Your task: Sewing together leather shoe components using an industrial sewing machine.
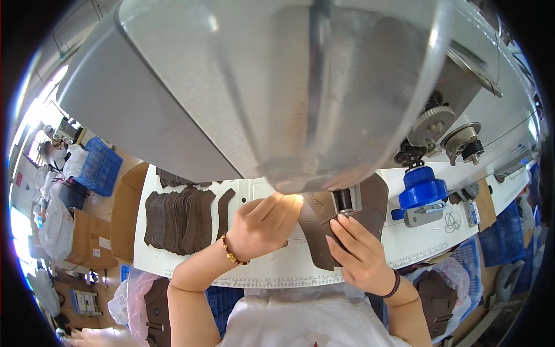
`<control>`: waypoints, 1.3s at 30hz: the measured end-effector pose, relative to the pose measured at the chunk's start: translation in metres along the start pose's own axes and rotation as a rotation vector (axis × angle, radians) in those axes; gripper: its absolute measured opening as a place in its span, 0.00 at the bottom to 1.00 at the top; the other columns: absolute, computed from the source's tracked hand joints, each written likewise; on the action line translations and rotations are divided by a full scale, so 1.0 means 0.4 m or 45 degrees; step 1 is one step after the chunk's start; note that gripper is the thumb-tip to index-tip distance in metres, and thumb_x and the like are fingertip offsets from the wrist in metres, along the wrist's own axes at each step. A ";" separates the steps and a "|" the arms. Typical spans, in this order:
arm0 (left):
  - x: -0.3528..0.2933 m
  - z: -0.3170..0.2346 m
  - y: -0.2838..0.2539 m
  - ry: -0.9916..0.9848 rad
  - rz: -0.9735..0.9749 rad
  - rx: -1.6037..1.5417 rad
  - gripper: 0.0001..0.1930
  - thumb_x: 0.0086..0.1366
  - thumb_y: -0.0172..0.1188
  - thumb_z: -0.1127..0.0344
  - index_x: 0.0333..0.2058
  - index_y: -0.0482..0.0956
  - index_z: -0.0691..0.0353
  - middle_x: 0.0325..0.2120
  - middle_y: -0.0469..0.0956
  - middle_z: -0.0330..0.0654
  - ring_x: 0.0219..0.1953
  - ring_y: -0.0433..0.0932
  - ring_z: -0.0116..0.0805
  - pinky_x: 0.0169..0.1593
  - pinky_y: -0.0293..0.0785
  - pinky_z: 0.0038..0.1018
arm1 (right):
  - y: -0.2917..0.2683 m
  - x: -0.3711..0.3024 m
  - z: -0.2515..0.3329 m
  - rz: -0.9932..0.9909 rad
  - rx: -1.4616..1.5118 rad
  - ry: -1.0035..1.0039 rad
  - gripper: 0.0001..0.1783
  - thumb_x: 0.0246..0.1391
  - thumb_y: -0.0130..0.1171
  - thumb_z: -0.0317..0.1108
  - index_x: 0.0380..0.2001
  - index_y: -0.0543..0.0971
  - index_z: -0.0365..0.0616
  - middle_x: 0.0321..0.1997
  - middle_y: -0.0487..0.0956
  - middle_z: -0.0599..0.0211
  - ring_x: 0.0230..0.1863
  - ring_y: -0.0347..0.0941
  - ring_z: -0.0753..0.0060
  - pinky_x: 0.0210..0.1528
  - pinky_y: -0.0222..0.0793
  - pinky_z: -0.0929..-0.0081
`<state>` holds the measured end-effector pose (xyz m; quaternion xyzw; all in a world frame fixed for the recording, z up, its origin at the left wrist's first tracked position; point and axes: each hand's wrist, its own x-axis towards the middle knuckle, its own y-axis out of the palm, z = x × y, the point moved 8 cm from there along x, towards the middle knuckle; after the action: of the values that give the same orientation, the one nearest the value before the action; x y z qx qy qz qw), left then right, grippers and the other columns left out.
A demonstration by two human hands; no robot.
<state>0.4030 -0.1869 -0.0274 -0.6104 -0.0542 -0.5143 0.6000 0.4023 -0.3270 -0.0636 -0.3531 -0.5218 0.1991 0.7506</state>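
Observation:
A brown leather-like piece [317,240] lies beneath the head of a sewing machine [191,115], beside a small dark roller [344,200]. My right hand [361,257] rests on this piece with fingers stretched out, their tips close to the roller. On the other side, my left hand [266,225] is closed in a pinch at the piece's left edge. A bright light falls on its fingertips, and what they hold, if anything, cannot be made out. A clear plastic shield [347,139] covers part of the stitching area from above.
Left of my hands lies a row of stacked brown strips [179,220], with a single curved strip [224,211] apart. A blue knob [423,188] sits at the right. Plastic-lined bins [442,295] flank the white table [260,277]. A cardboard box [92,240] stands further left.

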 end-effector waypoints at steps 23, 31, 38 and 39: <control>-0.021 0.080 -0.005 -0.270 0.002 -0.469 0.15 0.47 0.65 0.76 0.37 0.78 0.67 0.32 0.78 0.43 0.32 0.81 0.42 0.31 0.79 0.29 | 0.063 0.034 0.086 -0.010 -0.101 0.165 0.31 0.44 0.64 0.44 0.51 0.75 0.40 0.58 0.69 0.40 0.60 0.65 0.41 0.58 0.61 0.46; -0.040 0.064 -0.040 -0.388 -0.082 -0.552 0.12 0.48 0.65 0.78 0.35 0.83 0.64 0.35 0.82 0.46 0.34 0.83 0.40 0.36 0.80 0.27 | 0.005 -0.010 -0.250 -0.265 0.857 0.848 0.24 0.49 0.69 0.34 0.50 0.79 0.40 0.44 0.82 0.57 0.41 0.79 0.72 0.45 0.72 0.77; -0.042 -0.014 -0.034 0.090 -0.030 -0.165 0.10 0.48 0.63 0.76 0.32 0.82 0.69 0.32 0.80 0.45 0.40 0.82 0.38 0.36 0.82 0.25 | -0.008 -0.006 -0.247 -0.245 0.930 0.778 0.18 0.50 0.67 0.29 0.46 0.81 0.39 0.38 0.85 0.61 0.38 0.79 0.78 0.42 0.73 0.81; -0.042 -0.018 -0.034 0.118 -0.045 -0.129 0.09 0.48 0.63 0.76 0.31 0.82 0.69 0.32 0.80 0.44 0.40 0.82 0.38 0.36 0.82 0.25 | -0.010 -0.003 -0.246 -0.255 0.940 0.779 0.18 0.50 0.68 0.29 0.46 0.81 0.39 0.38 0.84 0.61 0.38 0.79 0.78 0.42 0.73 0.81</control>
<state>0.3817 -0.1795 -0.0315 -0.6144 -0.0109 -0.5545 0.5612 0.4926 -0.3622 -0.0817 -0.0539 -0.2032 0.1848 0.9600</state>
